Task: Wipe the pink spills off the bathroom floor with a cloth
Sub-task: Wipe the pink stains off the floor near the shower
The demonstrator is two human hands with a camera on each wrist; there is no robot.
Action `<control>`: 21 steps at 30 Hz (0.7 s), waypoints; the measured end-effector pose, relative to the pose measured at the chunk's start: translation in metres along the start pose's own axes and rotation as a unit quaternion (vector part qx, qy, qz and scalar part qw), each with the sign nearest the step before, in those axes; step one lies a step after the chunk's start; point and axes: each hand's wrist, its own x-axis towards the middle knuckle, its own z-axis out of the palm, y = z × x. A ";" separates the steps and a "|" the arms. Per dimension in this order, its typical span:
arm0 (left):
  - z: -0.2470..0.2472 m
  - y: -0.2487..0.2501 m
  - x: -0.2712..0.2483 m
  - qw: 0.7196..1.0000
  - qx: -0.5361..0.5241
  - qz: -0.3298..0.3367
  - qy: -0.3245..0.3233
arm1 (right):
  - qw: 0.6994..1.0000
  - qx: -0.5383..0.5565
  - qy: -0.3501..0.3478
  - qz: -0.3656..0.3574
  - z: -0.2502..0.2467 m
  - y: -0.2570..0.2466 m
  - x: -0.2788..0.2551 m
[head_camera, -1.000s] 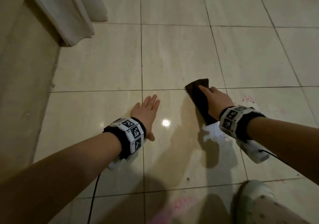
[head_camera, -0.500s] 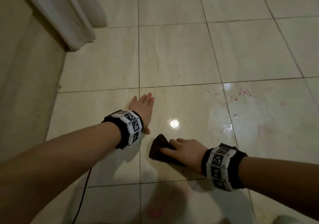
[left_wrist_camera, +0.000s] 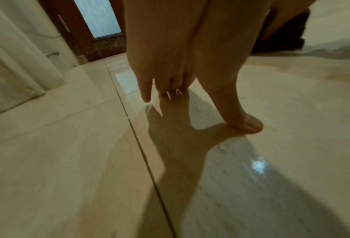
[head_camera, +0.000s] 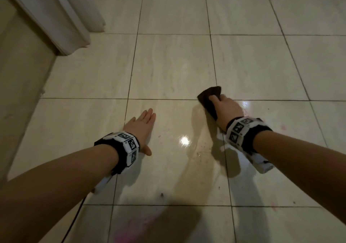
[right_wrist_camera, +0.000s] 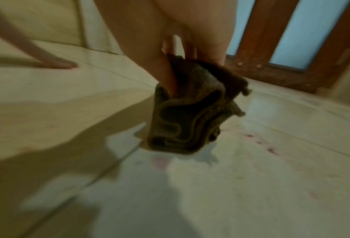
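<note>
A folded dark brown cloth (head_camera: 208,97) lies pressed on the beige tiled floor (head_camera: 172,65), gripped by my right hand (head_camera: 223,109) with fingers curled round it. The right wrist view shows the cloth (right_wrist_camera: 190,122) bunched under my fingers (right_wrist_camera: 167,72), its lower edge on the wet tile. My left hand (head_camera: 142,128) rests flat on the floor to the left, fingers straight, thumb spread; the same left hand (left_wrist_camera: 182,64) holds nothing. Faint pink spills show right of my right wrist (head_camera: 282,127), at lower right (head_camera: 274,206) and at the bottom edge (head_camera: 131,231). Pink specks (right_wrist_camera: 259,143) dot the tile beside the cloth.
A white door frame (head_camera: 61,22) and beige wall stand at the left. A brown door with frosted glass (right_wrist_camera: 292,32) is ahead. The floor around the cloth shines wet (head_camera: 184,141), with small dark specks. A black cable (head_camera: 74,222) trails from my left wrist.
My right hand has swept the cloth from near me, beside the left hand, forward and to the right to the tile seam. The left hand stays planted flat.
</note>
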 end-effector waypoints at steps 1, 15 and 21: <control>-0.001 0.000 0.001 1.000 -0.005 0.001 -0.001 | 0.999 -0.005 -0.004 -0.033 0.004 -0.009 -0.011; 0.001 0.000 0.002 1.000 -0.005 0.009 0.009 | 0.993 0.092 0.071 -0.031 0.015 -0.004 -0.049; -0.003 0.002 0.000 1.000 0.003 0.008 0.000 | 0.992 0.033 0.040 0.117 0.002 0.062 -0.017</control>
